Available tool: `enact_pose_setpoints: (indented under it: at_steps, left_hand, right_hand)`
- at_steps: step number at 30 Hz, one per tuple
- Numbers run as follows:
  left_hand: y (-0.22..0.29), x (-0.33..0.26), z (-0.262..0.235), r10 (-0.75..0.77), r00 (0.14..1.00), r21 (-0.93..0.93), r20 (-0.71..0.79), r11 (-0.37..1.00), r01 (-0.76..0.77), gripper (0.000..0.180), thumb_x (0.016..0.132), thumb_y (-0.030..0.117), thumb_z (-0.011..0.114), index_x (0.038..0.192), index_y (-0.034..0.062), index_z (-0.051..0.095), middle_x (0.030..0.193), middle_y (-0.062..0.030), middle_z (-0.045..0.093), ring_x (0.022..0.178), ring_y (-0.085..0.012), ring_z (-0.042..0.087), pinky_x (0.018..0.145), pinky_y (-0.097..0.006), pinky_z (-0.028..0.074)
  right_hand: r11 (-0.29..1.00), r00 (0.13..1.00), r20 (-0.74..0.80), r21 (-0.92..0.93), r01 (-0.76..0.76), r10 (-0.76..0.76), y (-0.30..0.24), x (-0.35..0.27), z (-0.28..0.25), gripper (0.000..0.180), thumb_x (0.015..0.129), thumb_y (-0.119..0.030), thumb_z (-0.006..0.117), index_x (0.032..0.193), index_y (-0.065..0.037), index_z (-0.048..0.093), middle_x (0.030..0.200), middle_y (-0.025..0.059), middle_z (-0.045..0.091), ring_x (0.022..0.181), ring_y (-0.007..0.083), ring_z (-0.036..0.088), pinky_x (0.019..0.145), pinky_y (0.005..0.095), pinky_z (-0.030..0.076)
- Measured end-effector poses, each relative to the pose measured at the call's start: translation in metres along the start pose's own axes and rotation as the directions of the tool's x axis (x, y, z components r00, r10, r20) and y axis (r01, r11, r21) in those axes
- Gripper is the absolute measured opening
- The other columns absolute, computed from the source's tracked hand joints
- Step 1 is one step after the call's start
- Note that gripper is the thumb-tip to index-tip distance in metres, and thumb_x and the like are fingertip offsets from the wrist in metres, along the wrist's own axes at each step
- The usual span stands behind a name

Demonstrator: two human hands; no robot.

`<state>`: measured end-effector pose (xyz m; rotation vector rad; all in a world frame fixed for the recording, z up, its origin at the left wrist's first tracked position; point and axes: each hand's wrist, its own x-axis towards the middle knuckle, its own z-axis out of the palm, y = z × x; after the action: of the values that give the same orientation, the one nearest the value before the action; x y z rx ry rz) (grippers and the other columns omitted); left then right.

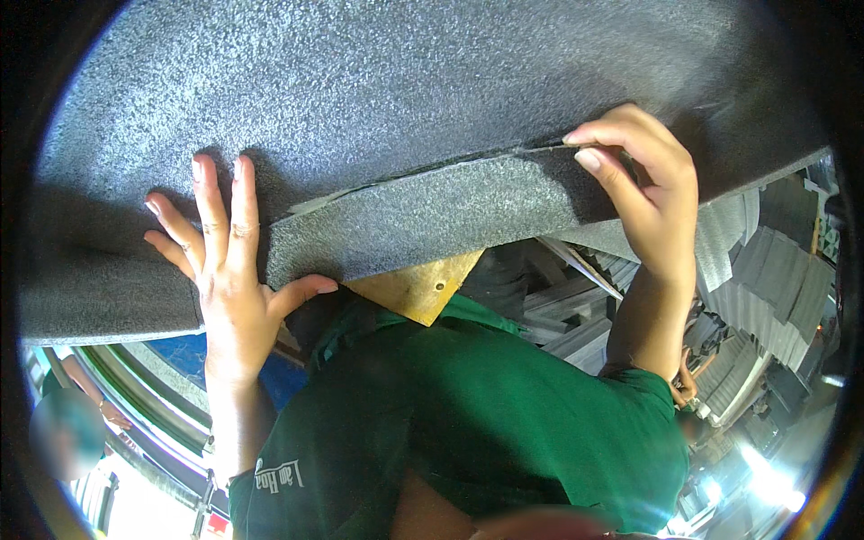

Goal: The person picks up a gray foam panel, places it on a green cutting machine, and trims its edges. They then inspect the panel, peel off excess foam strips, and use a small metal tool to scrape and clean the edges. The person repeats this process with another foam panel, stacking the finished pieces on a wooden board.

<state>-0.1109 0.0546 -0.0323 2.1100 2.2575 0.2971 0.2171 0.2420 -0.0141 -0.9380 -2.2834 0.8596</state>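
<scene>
A large grey speckled sheet, felt-like in texture, spreads across the upper part of the head view. Along its near side lies a long grey strip of the same material; whether it is a separate piece or a folded-over edge I cannot tell. My left hand presses on the left end of the strip and the sheet beside it, fingers spread and thumb out to the side. At the right part of the strip, my right hand pinches its far edge between thumb and forefinger.
The corner of a yellowish board with a small hole sticks out under the strip toward me. Stacks of grey strips stand at the right. A co-worker is at lower left, and another person's hand shows behind my right arm.
</scene>
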Motion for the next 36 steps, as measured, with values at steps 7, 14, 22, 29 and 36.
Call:
enact_pose_setpoints:
  at_steps: [7,14,22,29,36]
  left_hand:
    - [0.001,0.000,0.003,0.012,1.000,0.037,-0.016,0.999,-0.012,0.135,0.051,0.066,0.084,0.165,0.0183,0.030,0.174,-0.0187,0.011,0.154,-0.0584,-0.008,0.114,-0.081,-0.001]
    - [0.000,-0.006,0.007,-0.001,1.000,0.056,-0.013,0.998,0.002,0.135,0.052,0.070,0.082,0.165,0.0182,0.030,0.173,-0.0183,0.011,0.154,-0.0579,-0.009,0.115,-0.079,-0.002]
    - [-0.002,0.009,-0.009,0.023,0.995,0.024,0.093,0.999,-0.025,0.133,0.059,0.073,0.079,0.165,0.0122,0.028,0.173,-0.0195,0.014,0.156,-0.0542,-0.005,0.120,-0.071,-0.002]
    - [0.020,0.019,0.007,-0.127,0.991,-0.016,-0.050,0.992,0.126,0.142,0.056,0.054,0.093,0.164,0.0010,0.019,0.169,-0.0235,0.024,0.158,-0.0471,0.008,0.126,-0.061,-0.001]
    - [0.021,0.023,0.008,-0.142,0.985,-0.039,-0.094,0.990,0.139,0.146,0.040,0.051,0.095,0.163,0.0085,0.029,0.165,-0.0198,0.032,0.152,-0.0561,0.017,0.118,-0.071,0.015]
  right_hand:
    - [0.995,0.999,-0.011,0.091,0.033,-0.032,0.012,-0.007,0.001,0.010,0.084,0.005,0.073,0.094,0.004,0.074,0.086,0.0082,0.068,0.081,0.0168,0.061,0.071,0.0276,0.045]
    - [0.985,0.993,-0.105,0.168,-0.031,0.050,0.018,-0.014,0.004,0.010,0.081,0.003,0.073,0.091,0.001,0.075,0.084,0.0075,0.068,0.077,0.0170,0.062,0.069,0.0280,0.046]
    - [0.868,0.945,-0.281,0.497,-0.004,0.166,0.031,-0.023,0.006,0.012,0.093,-0.007,0.071,0.096,0.004,0.071,0.091,0.0082,0.066,0.085,0.0153,0.060,0.078,0.0277,0.046]
    - [0.876,0.952,-0.227,0.477,-0.074,0.204,0.012,-0.024,0.018,0.014,0.092,-0.003,0.071,0.101,0.007,0.072,0.099,0.0140,0.070,0.085,0.0169,0.065,0.078,0.0281,0.052]
    - [0.946,0.996,-0.077,0.315,0.075,-0.053,-0.050,0.015,0.064,0.013,0.086,0.003,0.072,0.097,0.008,0.074,0.089,0.0146,0.072,0.080,0.0199,0.064,0.074,0.0290,0.048]
